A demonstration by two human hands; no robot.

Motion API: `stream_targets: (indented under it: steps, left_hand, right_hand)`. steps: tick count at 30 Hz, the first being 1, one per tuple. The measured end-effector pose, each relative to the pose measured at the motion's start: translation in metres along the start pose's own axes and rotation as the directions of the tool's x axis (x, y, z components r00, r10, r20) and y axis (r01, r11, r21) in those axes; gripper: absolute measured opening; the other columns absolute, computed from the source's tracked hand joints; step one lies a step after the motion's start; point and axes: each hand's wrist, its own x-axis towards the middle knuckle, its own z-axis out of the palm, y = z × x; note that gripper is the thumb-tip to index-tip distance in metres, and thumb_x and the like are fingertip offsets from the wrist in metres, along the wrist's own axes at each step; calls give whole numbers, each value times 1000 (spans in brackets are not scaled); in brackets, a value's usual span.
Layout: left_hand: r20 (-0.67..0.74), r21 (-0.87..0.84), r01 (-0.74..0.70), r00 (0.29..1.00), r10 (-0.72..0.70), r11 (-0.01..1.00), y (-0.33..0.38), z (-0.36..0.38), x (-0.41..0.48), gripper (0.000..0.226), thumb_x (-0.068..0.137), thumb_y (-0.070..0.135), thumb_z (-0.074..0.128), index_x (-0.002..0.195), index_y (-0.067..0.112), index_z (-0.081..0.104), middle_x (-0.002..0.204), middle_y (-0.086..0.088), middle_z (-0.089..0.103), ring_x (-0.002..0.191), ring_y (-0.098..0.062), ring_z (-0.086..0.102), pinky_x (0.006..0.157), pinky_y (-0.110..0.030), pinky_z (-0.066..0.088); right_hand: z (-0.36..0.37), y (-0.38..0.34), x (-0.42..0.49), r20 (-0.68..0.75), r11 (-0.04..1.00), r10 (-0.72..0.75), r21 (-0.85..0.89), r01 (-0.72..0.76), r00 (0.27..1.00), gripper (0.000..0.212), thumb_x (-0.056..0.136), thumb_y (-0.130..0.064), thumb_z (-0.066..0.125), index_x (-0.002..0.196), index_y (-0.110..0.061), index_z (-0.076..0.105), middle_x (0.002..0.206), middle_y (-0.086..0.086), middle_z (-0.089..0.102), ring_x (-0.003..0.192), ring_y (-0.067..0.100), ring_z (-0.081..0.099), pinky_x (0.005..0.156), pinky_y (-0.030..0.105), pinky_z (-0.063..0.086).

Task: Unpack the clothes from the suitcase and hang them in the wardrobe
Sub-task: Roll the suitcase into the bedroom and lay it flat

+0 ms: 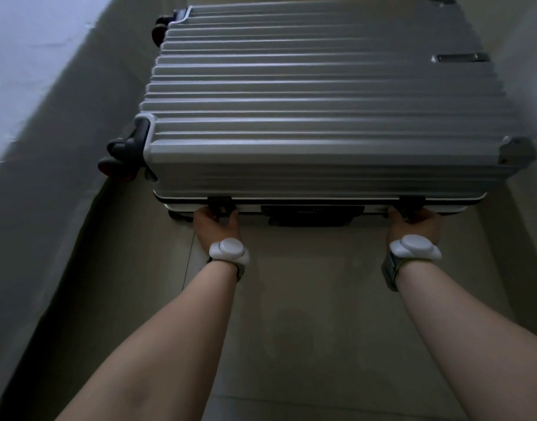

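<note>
Head view: shut suitcase [306,86], long edge crosswise just beyond my fingers [214,213].
Left hand [216,223] clamps the left latch [220,202], right hand [414,223] the right latch [410,202]; both equally near.

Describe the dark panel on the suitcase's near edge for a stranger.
Find the silver ribbed suitcase lying flat. On its near edge sits the dark panel, midway between left hand and right hand; unlike the latches beside it, no hand touches it.
</note>
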Motion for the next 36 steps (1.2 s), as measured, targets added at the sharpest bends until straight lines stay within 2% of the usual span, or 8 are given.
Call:
stream_targets:
  steps: [9,12,18,21,23,25,29,36]
  left_hand:
    - [-10,23,-6,1000,6,1000,4,-3,-1,41,74,21,76,103,3,54,107,-13,62,98,-24,60,84,-26,44]
    - [-6,44,-11,1000,12,999,5,-5,-1,36,75,23,75,99,5,55,106,-12,63,96,-24,60,82,-26,44]
    - [-7,79,-18,1000,18,997,6,-6,-1,36,75,26,74,97,5,56,104,-12,63,96,-25,61,84,-30,47]
    - [-17,72,-19,1000,20,997,6,-5,-2,35,74,26,74,96,7,55,104,-12,63,96,-26,61,83,-29,46]
    - [-20,81,-19,1000,20,997,8,-5,-3,36,74,26,74,97,6,55,104,-13,63,97,-26,61,84,-30,45]
    - [-15,87,-13,1000,14,996,10,-7,-4,37,75,26,74,98,6,55,104,-12,64,97,-26,61,84,-29,45]
    - [-8,100,7,1000,-6,995,12,-7,-4,41,74,28,74,102,5,54,107,-13,63,98,-27,61,84,-29,45]
    - [47,51,39,998,-41,998,16,-8,-7,47,75,23,75,109,3,50,110,-14,60,100,-27,60,83,-26,43]
  right_hand:
    - [-2,-6,1,97,970,47,231,-69,994,16,84,10,57,81,-4,49,66,1,52,57,-1,49,64,13,43]
    - [-2,-7,-1,95,982,6,185,-24,995,11,83,8,62,90,2,57,77,9,56,68,8,50,52,1,37]
    - [-4,-8,-5,50,996,-16,93,12,999,20,84,-4,65,95,11,59,100,29,61,92,38,58,59,14,41]
    - [-3,-11,-9,28,999,-42,29,41,999,17,84,-5,65,71,-7,55,80,15,58,84,25,55,62,18,40]
    - [-4,-12,-9,52,1000,-24,-9,25,998,9,85,-6,64,83,2,62,88,18,63,91,28,59,65,16,35]
    - [-3,-11,-7,67,1000,0,-20,1,998,24,85,-9,65,100,10,62,104,22,65,101,33,60,69,15,35]
    - [-2,-13,-9,76,998,52,-43,-49,996,36,87,-17,64,115,5,58,121,18,60,114,30,55,81,18,33]
    - [-4,-20,-12,56,992,120,-40,-117,991,31,88,-12,62,113,5,56,115,19,60,110,31,57,79,19,44]
